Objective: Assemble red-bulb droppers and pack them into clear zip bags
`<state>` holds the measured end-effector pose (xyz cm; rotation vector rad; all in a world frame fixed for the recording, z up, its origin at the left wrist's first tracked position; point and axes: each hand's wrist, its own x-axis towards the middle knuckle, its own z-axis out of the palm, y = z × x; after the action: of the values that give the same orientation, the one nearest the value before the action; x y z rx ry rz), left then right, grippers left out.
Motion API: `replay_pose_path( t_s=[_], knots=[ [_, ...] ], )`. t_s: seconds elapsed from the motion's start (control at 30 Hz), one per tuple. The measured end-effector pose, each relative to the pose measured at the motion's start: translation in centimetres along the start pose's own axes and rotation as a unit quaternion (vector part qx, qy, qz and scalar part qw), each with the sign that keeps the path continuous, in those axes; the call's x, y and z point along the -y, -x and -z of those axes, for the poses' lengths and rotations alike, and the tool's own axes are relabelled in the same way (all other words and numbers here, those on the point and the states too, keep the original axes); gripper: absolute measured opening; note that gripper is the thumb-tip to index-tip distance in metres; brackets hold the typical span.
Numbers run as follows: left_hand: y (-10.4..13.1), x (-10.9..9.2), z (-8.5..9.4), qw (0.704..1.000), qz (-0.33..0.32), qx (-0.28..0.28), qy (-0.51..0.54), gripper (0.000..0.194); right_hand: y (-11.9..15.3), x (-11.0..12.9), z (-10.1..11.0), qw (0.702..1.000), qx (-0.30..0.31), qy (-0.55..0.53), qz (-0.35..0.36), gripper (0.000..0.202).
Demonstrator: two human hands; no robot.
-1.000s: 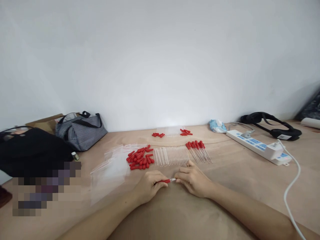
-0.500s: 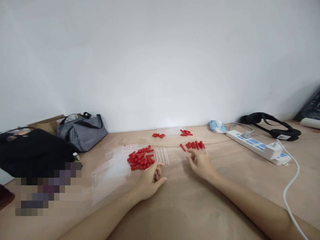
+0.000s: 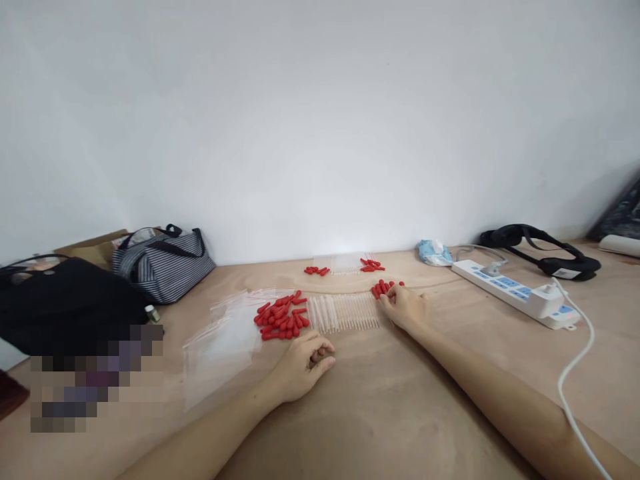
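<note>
My right hand (image 3: 407,308) is at the right-hand group of red rubber bulbs (image 3: 381,288), its thumb and forefinger pinched on a red-bulbed dropper that the fingers mostly hide. Left of it, thin clear tubes (image 3: 350,312) lie side by side in a row. My left hand (image 3: 306,363) rests on the table in front of the tubes' left end, fingers loosely curled, the thumb apart from them, nothing seen in it. Just beyond it lies a larger heap of red bulbs (image 3: 283,317).
Clear zip bags (image 3: 220,353) lie left of the heap. More tubes and red bulbs (image 3: 373,265) lie near the wall. A striped bag (image 3: 165,263) and a black bag (image 3: 75,307) stand left. A power strip (image 3: 510,287), white cable (image 3: 565,387), blue packet (image 3: 434,253) and black headset (image 3: 545,253) are right.
My right hand has moved right, from the tube row with a red-bulbed dropper to the right-hand bulb group. My left hand's fingers have drawn back from the tubes and curled a little.
</note>
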<state>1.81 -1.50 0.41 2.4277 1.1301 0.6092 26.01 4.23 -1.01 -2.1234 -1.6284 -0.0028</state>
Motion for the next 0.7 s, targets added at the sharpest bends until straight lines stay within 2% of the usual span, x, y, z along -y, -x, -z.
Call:
replay_pose_path(
  t_s=[0.07, 0.17, 0.3, 0.37, 0.43, 0.5, 0.57, 0.63, 0.7],
  knots=[
    [0.0, 0.1, 0.0, 1.0, -0.002, -0.002, 0.004, 0.009, 0.1, 0.4, 0.2, 1.0, 0.003, 0.005, 0.014, 0.027],
    [0.1, 0.0, 0.0, 1.0, -0.005, -0.008, 0.013, 0.008, 0.3, 1.2, 0.4, 0.998, 0.047, 0.027, 0.026, 0.031],
    [0.3, -0.3, -0.2, 1.0, -0.006, -0.011, 0.011, 0.007, 0.3, 2.2, 0.5, 0.995, 0.076, 0.053, 0.034, 0.027],
    [0.1, -0.2, -0.3, 0.999, -0.002, -0.035, -0.011, 0.005, 0.3, 2.5, 0.5, 0.996, 0.069, 0.054, 0.036, 0.023],
    [-0.3, 0.2, 0.1, 0.994, 0.007, -0.093, -0.053, 0.003, 0.2, 2.6, 0.5, 0.996, 0.066, 0.051, 0.032, 0.021],
    [-0.9, 1.1, 1.1, 0.98, 0.025, -0.162, -0.11, 0.005, 0.1, 2.7, 0.4, 0.996, 0.068, 0.048, 0.031, 0.02],
    [-1.4, 2.3, 2.8, 0.962, 0.059, -0.205, -0.173, 0.008, 0.0, 2.7, 0.4, 0.996, 0.072, 0.047, 0.03, 0.02],
    [-1.8, 3.6, 4.4, 0.94, 0.117, -0.22, -0.232, 0.014, -0.1, 2.7, 0.4, 0.996, 0.075, 0.044, 0.033, 0.022],
    [-1.8, 4.9, 5.6, 0.931, 0.157, -0.198, -0.265, 0.021, -0.2, 2.6, 0.6, 0.995, 0.078, 0.041, 0.039, 0.025]
  ],
)
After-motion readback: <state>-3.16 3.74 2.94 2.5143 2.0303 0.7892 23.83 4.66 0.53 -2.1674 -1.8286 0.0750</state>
